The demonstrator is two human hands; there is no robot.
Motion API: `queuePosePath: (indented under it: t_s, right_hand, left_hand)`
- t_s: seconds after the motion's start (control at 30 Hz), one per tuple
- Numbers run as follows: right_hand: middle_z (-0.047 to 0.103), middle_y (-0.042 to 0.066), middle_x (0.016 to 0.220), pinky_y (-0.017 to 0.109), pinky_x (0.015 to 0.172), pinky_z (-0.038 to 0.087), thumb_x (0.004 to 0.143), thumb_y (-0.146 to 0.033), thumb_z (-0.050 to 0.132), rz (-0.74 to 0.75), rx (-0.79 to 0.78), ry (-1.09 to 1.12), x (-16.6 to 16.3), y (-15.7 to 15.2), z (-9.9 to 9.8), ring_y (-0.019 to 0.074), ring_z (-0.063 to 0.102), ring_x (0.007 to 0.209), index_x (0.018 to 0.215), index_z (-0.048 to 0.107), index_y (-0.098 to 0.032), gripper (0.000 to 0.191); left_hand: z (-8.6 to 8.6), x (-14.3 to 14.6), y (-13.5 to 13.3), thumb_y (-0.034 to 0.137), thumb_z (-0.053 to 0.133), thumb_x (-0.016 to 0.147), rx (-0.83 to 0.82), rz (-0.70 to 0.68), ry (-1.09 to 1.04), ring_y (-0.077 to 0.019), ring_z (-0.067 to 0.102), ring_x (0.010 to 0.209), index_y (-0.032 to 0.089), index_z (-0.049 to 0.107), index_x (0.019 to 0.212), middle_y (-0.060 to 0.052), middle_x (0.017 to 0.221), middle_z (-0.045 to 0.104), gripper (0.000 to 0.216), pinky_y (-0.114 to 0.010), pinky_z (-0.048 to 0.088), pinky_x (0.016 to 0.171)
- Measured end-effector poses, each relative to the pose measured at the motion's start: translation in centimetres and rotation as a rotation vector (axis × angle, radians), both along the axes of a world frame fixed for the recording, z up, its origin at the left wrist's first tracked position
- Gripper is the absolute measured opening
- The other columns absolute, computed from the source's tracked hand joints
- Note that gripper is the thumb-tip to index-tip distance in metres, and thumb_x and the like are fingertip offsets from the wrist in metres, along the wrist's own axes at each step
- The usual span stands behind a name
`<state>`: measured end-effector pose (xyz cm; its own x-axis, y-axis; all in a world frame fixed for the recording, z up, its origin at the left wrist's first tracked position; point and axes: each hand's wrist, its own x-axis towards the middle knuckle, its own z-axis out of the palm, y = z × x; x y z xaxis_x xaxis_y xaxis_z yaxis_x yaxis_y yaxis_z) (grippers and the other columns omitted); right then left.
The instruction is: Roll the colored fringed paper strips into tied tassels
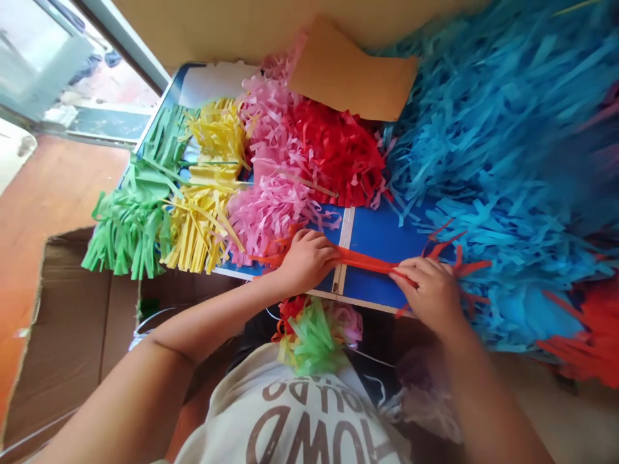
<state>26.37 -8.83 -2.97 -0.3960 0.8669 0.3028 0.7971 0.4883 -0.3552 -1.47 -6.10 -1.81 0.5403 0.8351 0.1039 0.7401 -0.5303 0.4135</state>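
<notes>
A strip of orange-red fringed tissue paper (365,259) is stretched between my two hands over the blue table. My left hand (312,258) is closed around one end, and loose fringe sticks out behind it. The other end is pinched in the fingers of my right hand (428,287), with cut strands fanning out to the right. Just beyond my left hand lies pink fringed tissue paper (271,206). Blue fringed tissue paper (503,238) is heaped beside my right hand. A bunch of mixed coloured tassels (314,335) rests at my lap, below the table edge.
Green (128,232), yellow (200,219) and red fringed paper (341,151) cover the blue table (387,232). A brown card sheet (355,71) lies at the back against the wall. An open cardboard box (72,322) stands at the lower left. More orange-red fringe (592,328) lies far right.
</notes>
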Motion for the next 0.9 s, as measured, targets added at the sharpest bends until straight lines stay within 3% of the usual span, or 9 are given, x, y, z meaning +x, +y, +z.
queuePosePath:
  t_s: [0.2, 0.67, 0.77, 0.83, 0.9]
  right_hand:
    - [0.066, 0.0, 0.078, 0.034, 0.073, 0.034, 0.093, -0.038, 0.062, -0.115, -0.003, 0.079, -0.7, 0.2, -0.3, 0.0158, 0.058, 0.075, 0.069, 0.066, -0.021, 0.03]
    - [0.057, 0.0, 0.062, 0.033, 0.066, 0.027, 0.093, -0.036, 0.06, -0.225, -0.005, -0.061, -1.5, 0.8, -0.3, 0.015, 0.051, 0.065, 0.056, 0.053, -0.019, 0.042]
    - [0.06, 0.001, 0.064, 0.034, 0.067, 0.027, 0.092, -0.039, 0.062, -0.268, 0.024, -0.109, -1.6, 0.7, -0.3, 0.017, 0.052, 0.068, 0.062, 0.056, -0.019, 0.036]
    - [0.067, 0.004, 0.077, 0.036, 0.073, 0.028, 0.09, -0.037, 0.065, -0.297, 0.105, -0.153, -1.7, 0.5, 0.1, 0.02, 0.056, 0.077, 0.075, 0.062, -0.02, 0.024]
    - [0.072, 0.004, 0.088, 0.039, 0.081, 0.028, 0.091, -0.029, 0.064, -0.233, 0.207, -0.186, -2.0, 0.3, 0.7, 0.0221, 0.059, 0.087, 0.086, 0.066, -0.021, 0.009]
  left_hand:
    - [0.4, 0.6, 0.7, 0.042, 0.047, 0.099, -0.043, 0.134, 0.112, -0.023, 0.056, 0.088, 0.019, 0.071, 0.083, -0.006, 0.083, 0.07, 0.036, -0.044, 0.035, 0.087]
    - [0.1, 1.3, 1.3, 0.036, 0.053, 0.095, 0.066, 0.11, 0.173, -0.0214, 0.052, 0.078, 0.017, 0.062, 0.067, -0.006, 0.069, 0.064, 0.035, -0.039, 0.035, 0.075]
    - [-0.2, 1.3, 1.2, 0.038, 0.054, 0.095, 0.113, 0.157, 0.195, -0.0222, 0.053, 0.079, 0.018, 0.063, 0.075, -0.006, 0.073, 0.065, 0.03, -0.04, 0.036, 0.077]
    - [-0.1, 1.1, 1.1, 0.035, 0.053, 0.096, 0.224, 0.161, 0.178, -0.0238, 0.055, 0.088, 0.019, 0.066, 0.092, -0.007, 0.088, 0.068, 0.021, -0.042, 0.036, 0.082]
    - [0.1, 0.9, 1.1, 0.027, 0.05, 0.098, 0.344, -0.001, 0.164, -0.0237, 0.055, 0.098, 0.022, 0.065, 0.105, -0.007, 0.105, 0.069, 0.017, -0.041, 0.035, 0.087]
